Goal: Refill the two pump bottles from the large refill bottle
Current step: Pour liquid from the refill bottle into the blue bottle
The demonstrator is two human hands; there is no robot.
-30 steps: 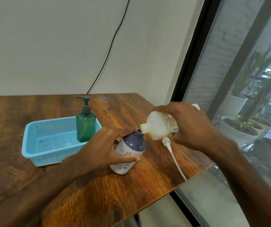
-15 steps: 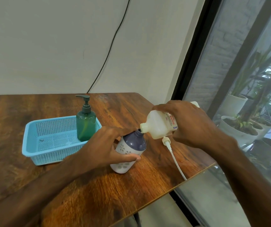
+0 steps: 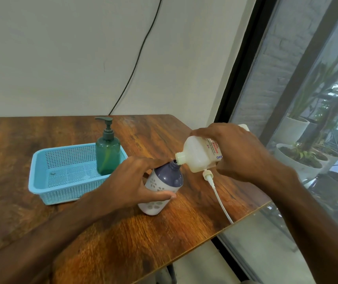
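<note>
My left hand point(image 3: 132, 182) grips the purple-and-white flowered bottle point(image 3: 164, 185), tilted to the right on the table with its neck open. My right hand point(image 3: 233, 152) holds the large translucent refill bottle point(image 3: 197, 155) on its side, its open spout touching the purple bottle's mouth. A white pump head with a long tube point(image 3: 218, 193) lies on the table below the refill bottle. The green pump bottle point(image 3: 107, 153), pump fitted, stands upright in the blue basket point(image 3: 41, 181).
The wooden table point(image 3: 123, 238) ends close on the right, its edge just past the pump tube. Beyond it is a glass window point(image 3: 297, 78) with potted plants outside. A black cable point(image 3: 135, 64) runs down the wall behind the table.
The refill bottle and my right hand have risen slightly and its spout has settled closer onto the purple bottle's mouth. My left hand and the purple bottle have stayed put.
</note>
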